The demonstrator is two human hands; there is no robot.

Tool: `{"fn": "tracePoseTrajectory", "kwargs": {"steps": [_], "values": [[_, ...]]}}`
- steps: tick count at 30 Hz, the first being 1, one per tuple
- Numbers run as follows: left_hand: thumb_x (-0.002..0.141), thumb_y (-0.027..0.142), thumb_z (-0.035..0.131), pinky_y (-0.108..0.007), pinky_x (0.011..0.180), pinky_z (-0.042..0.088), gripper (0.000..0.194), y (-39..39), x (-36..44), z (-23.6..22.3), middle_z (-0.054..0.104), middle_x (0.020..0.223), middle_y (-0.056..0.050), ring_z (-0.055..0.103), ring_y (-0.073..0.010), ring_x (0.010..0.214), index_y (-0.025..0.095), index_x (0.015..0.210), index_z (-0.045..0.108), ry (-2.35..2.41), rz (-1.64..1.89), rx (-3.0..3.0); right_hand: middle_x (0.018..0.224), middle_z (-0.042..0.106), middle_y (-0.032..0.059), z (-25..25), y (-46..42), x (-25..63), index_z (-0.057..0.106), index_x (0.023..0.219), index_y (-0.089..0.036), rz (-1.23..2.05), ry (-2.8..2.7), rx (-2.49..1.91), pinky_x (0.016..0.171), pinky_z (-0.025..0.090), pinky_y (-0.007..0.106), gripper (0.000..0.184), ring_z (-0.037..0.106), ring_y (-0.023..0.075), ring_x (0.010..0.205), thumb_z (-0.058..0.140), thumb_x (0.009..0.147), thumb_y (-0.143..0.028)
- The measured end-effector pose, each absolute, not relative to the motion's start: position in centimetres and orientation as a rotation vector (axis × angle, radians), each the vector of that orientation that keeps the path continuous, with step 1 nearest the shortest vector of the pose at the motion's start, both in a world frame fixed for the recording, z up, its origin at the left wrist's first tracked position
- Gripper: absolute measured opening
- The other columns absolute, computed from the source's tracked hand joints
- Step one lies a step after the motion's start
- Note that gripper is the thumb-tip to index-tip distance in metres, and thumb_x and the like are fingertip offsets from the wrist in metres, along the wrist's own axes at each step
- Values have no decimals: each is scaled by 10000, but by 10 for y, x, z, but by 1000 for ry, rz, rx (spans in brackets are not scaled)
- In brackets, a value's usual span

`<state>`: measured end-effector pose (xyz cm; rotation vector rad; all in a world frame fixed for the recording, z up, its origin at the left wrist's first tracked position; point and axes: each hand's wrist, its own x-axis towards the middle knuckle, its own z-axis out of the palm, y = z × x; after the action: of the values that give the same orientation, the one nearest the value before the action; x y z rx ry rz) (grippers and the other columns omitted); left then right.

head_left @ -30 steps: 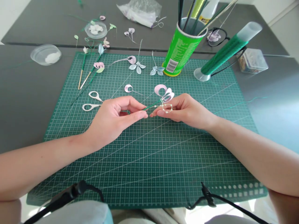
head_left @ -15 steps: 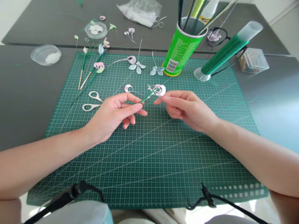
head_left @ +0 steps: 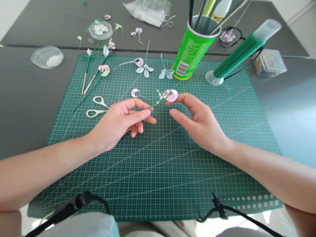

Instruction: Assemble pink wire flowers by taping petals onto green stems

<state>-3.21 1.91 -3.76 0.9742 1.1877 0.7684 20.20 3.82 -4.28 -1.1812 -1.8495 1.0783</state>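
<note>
My left hand [head_left: 125,118] pinches a green-wrapped flower stem [head_left: 154,104] between thumb and fingers, above the cutting mat [head_left: 158,171]. At the stem's upper end are small white beads and a pale lilac petal [head_left: 173,96] with a hole in it. Beside that petal is my right hand [head_left: 197,120], its thumb and index finger apart; the index fingertip is behind or against the petal, I cannot tell which. A similar loose petal [head_left: 135,93] on a thin wire lies just beyond my left hand. White-handled scissors [head_left: 95,107] lie to the left, their blades hidden by that hand.
A green can [head_left: 191,49] of sticks stands at the mat's back edge, near a green tube [head_left: 240,56]. Blue flowers [head_left: 145,70] and wrapped stems [head_left: 95,79] lie at the back. Further off are shallow dishes [head_left: 37,59], a plastic bag [head_left: 148,11], glasses [head_left: 232,37] and a clear box [head_left: 270,62].
My right thumb has come away from the petal and dropped lower, so the right hand has opened. The petal has turned slightly. My left hand keeps its pinch on the stem.
</note>
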Motion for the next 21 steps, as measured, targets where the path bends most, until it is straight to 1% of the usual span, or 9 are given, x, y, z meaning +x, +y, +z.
{"fn": "tracePoseTrajectory", "kwargs": {"steps": [4,6,10,12,14,15,18,20,21], "values": [[909,348,808,-158,406,419,198,20,-32,-37,805,827,-27,587,-68,479,197,966,693,1209,765,984,1305,676,56,-46,41,203,505,975,-263,967,-1807,-1200,1123,478,475,143,609,258,1295,640,954,-224],[908,342,809,-154,402,414,197,20,-32,-38,804,823,-25,583,-64,477,196,964,690,1203,766,977,1288,683,59,-46,45,204,479,920,-261,921,-1784,-1184,1110,478,475,171,623,250,1267,641,951,-214],[920,315,802,-139,398,410,172,19,-31,-37,802,817,-18,577,-53,476,193,957,687,1175,772,963,1088,726,64,-45,51,205,506,798,-234,975,-1819,-1132,1056,492,463,229,669,240,1122,629,989,-259],[927,308,796,-135,399,411,160,19,-31,-37,803,819,-14,578,-50,478,195,953,685,1158,770,962,1062,737,66,-46,50,205,570,816,-221,1084,-1868,-1101,1044,512,463,210,681,244,1096,635,1002,-295],[933,301,788,-133,402,415,148,19,-31,-37,804,823,-8,582,-51,482,200,954,682,1144,761,965,1189,748,77,-47,47,204,655,966,-216,1245,-1891,-1025,1110,513,468,114,677,257,1212,669,995,-325],[934,301,785,-135,403,417,146,19,-31,-37,805,823,-7,584,-53,482,202,956,681,1142,759,971,1286,736,84,-48,46,204,673,1081,-217,1337,-1886,-969,1163,498,468,149,657,260,1297,686,990,-335],[926,309,783,-148,413,433,156,19,-32,-36,810,833,-17,600,-67,491,204,974,677,1161,749,993,1466,679,96,-50,41,202,559,1424,-241,1585,-1846,-811,1250,454,476,467,600,249,1436,699,988,-334],[916,314,785,-157,416,439,169,19,-33,-36,811,836,-25,608,-76,494,205,985,676,1175,746,1001,1420,711,95,-49,39,201,441,1544,-260,1675,-1847,-784,1212,486,484,598,641,245,1390,679,999,-312],[914,313,785,-158,415,439,171,19,-33,-35,810,833,-27,610,-78,494,205,989,676,1179,745,1000,1339,750,87,-48,39,201,396,1578,-262,1698,-1849,-790,1170,514,473,638,682,240,1326,670,1004,-305]]}}
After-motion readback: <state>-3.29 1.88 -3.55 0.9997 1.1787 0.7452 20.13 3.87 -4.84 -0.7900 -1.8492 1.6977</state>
